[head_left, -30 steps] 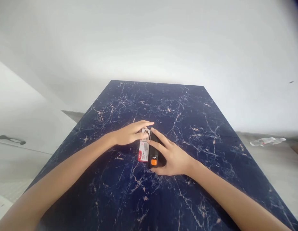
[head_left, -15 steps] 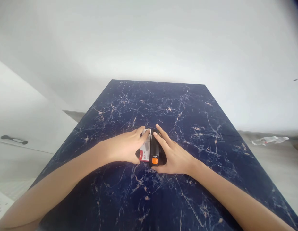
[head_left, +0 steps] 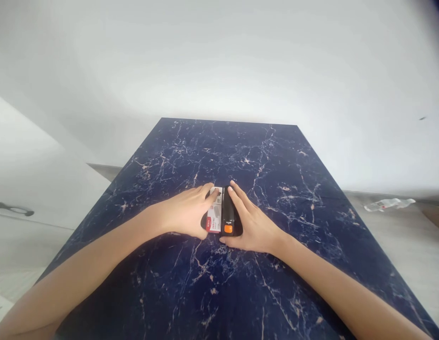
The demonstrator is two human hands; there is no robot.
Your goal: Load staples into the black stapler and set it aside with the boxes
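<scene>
A small white-and-red box of staples (head_left: 214, 219) and a black stapler (head_left: 228, 208) with an orange patch at its near end lie lengthwise, side by side and touching, mid-table. My left hand (head_left: 191, 210) grips the box from the left, thumb at the near end and fingers at the far end. From the right, my right hand (head_left: 253, 222) spans the stapler, with its thumb at the near end and fingertips by the far end. Parts of both things' outer sides are hidden by my hands.
Both things rest on a dark blue marble-patterned table (head_left: 212, 151). A white wall (head_left: 226, 56) stands behind it. Beyond the right edge lies a clear plastic bottle (head_left: 389, 204), and at the left is a white panel with a dark handle (head_left: 13, 208).
My right fingers have drawn back a little to the right, so more of the stapler's top shows. The box and stapler stay side by side. The camera view has shifted slightly.
</scene>
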